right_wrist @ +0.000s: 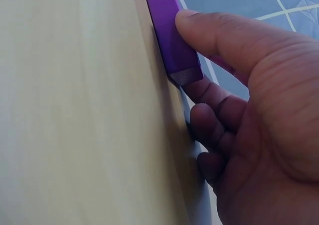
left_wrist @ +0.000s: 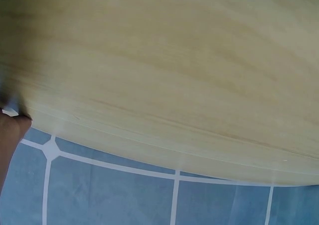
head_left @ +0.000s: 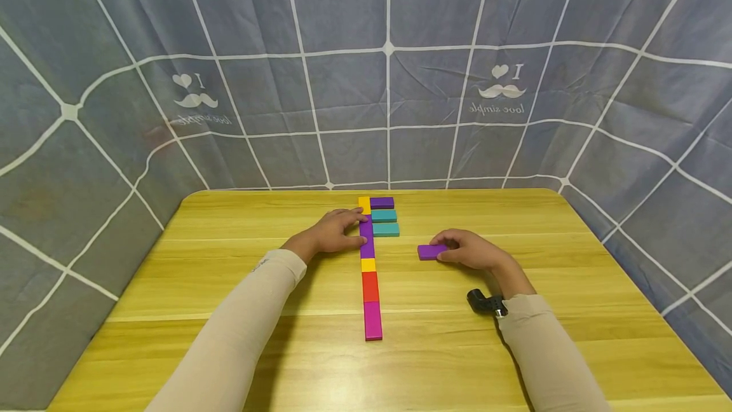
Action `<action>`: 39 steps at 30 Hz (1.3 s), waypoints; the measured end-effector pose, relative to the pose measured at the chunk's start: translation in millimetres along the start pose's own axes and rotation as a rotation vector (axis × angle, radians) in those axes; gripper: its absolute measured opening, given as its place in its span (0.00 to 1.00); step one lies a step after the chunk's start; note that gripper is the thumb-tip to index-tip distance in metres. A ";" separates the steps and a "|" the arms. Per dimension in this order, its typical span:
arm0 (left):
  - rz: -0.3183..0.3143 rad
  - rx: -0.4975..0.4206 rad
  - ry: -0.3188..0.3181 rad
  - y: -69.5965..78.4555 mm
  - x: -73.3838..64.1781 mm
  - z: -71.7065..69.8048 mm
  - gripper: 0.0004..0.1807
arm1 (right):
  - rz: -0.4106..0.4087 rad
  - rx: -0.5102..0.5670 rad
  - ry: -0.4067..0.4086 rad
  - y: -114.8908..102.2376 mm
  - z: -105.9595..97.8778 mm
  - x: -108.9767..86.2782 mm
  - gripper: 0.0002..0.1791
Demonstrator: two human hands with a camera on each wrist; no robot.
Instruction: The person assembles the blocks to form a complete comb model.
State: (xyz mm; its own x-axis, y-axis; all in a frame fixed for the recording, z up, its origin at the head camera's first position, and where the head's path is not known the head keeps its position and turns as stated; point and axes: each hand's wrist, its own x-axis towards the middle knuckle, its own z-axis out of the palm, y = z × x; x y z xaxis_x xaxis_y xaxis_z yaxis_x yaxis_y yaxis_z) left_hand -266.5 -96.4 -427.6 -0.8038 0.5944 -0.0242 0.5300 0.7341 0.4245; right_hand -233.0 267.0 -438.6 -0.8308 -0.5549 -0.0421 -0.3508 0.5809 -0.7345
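In the head view, a straight column of flat coloured blocks runs toward the person: yellow at the far end, then a purple stretch (head_left: 367, 249), a small yellow block (head_left: 368, 265), a red block (head_left: 370, 287) and a magenta block (head_left: 373, 321). My left hand (head_left: 333, 231) rests at the column's left side, fingertips on its far part and thumb at the purple stretch. To the right, my right hand (head_left: 470, 250) pinches a separate purple block (head_left: 429, 252) between thumb and fingers. The right wrist view shows the thumb (right_wrist: 199, 28) against that block's face.
A dark purple block (head_left: 382, 203) and two teal blocks (head_left: 384, 215) lie crosswise against the column's far right side. Under everything is a wooden table (head_left: 189, 285). A grey curtain (head_left: 343, 94) with white lines hangs behind. A black device (head_left: 485, 302) sits at the right wrist.
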 end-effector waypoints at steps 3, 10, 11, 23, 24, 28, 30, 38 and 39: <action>-0.010 0.004 -0.004 0.2 -0.4 -0.2 0.34 | -0.013 0.002 -0.001 -1.5 2.2 1.8 0.15; -0.018 0.012 -0.004 -1.0 -0.3 0.9 0.34 | -0.025 0.032 -0.011 -3.4 8.7 9.1 0.15; -0.017 0.014 -0.004 -1.4 -0.1 1.3 0.34 | -0.042 0.028 -0.013 -4.7 9.6 9.8 0.15; -0.018 0.013 -0.009 -1.8 1.1 2.8 0.35 | -0.038 0.044 -0.023 -20.6 25.1 25.5 0.14; -0.018 0.010 -0.009 -1.6 1.1 2.9 0.35 | -0.039 0.047 -0.023 -22.0 26.2 26.5 0.14; -0.014 0.002 -0.008 -0.8 1.4 3.0 0.34 | -0.018 0.052 -0.016 -25.3 29.7 29.7 0.14; -0.016 0.006 -0.011 -0.4 1.5 2.6 0.34 | -0.005 0.055 -0.014 -27.1 30.5 30.3 0.14; -0.008 0.003 -0.002 1.0 0.6 0.8 0.34 | -0.023 0.056 -0.014 -31.6 33.1 33.0 0.14; -0.007 0.002 -0.001 1.2 0.6 1.0 0.34 | -0.027 0.054 -0.015 -31.7 33.9 33.9 0.13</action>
State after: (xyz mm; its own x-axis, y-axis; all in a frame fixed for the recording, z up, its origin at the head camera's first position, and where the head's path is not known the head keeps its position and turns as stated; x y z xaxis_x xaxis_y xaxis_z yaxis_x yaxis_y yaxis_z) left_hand -266.1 -94.9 -428.0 -0.8072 0.5896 -0.0281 0.5251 0.7390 0.4221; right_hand -235.4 209.6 -439.7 -0.8146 -0.5791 -0.0320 -0.3488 0.5332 -0.7707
